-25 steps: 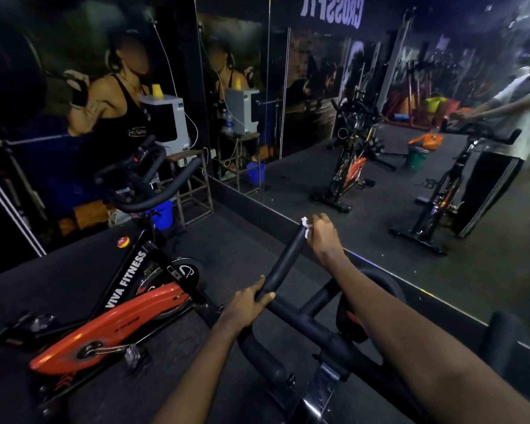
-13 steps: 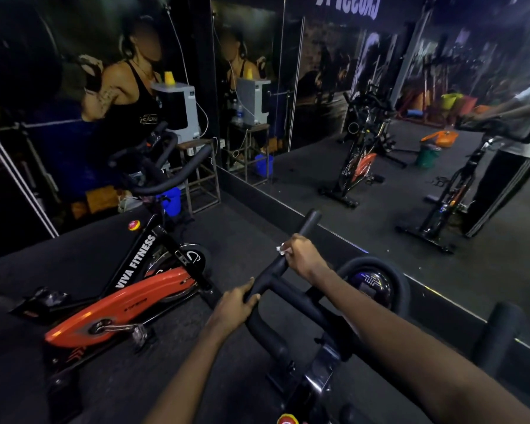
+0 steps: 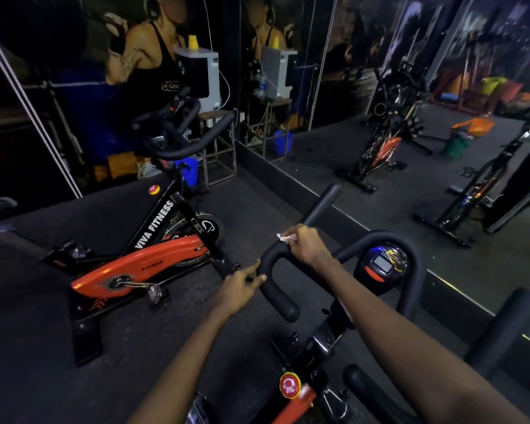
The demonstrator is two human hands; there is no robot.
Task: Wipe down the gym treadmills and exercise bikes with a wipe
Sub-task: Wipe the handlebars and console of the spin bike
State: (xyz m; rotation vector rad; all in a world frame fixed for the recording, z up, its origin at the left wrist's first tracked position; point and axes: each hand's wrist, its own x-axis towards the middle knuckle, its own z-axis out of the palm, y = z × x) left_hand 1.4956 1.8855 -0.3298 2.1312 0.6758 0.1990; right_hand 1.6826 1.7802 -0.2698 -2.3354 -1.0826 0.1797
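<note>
I stand over an exercise bike whose black padded handlebar (image 3: 276,293) fills the lower middle of the view. My right hand (image 3: 308,247) grips the left handlebar arm near its bend, with a small white wipe (image 3: 285,238) pinched under the fingers against the bar. My left hand (image 3: 242,286) holds the lower curve of the same bar, thumb and fingers around it. The bike's console (image 3: 381,266) with a grey screen sits just right of my right wrist. A red round knob (image 3: 289,385) shows on the frame below.
A second orange and black bike marked VIVA FITNESS (image 3: 141,258) stands to the left on the dark rubber floor. A wall mirror (image 3: 410,117) runs along the right, reflecting more bikes. A metal stand (image 3: 218,148) with a white box and a blue bucket (image 3: 188,171) are at the back.
My right hand slid with the wipe down the handlebar arm from its far tip toward the bend. My left hand kept its hold on the lower bar. The view tilted downward.
</note>
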